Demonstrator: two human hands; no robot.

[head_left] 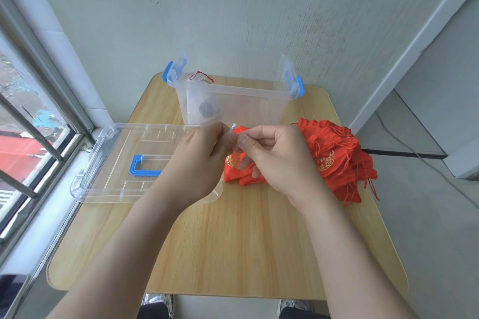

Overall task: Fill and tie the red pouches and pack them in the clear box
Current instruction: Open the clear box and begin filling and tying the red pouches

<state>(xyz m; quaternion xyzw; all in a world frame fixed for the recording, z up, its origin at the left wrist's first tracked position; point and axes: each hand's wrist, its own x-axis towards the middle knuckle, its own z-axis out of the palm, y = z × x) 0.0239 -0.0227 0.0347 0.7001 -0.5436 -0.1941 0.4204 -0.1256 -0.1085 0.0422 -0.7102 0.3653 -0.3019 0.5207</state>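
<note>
Box (234, 103) behind; lid (124, 163) left, pouches (334, 158) right.

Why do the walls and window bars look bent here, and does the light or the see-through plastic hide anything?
Head view: the wide lens bows the window frame and wall edges; daylight is soft, shadows faint on the table; the clear box and lid blend into their backgrounds; the small clear item pinched by the left hand and right hand is too pale to identify.
</note>
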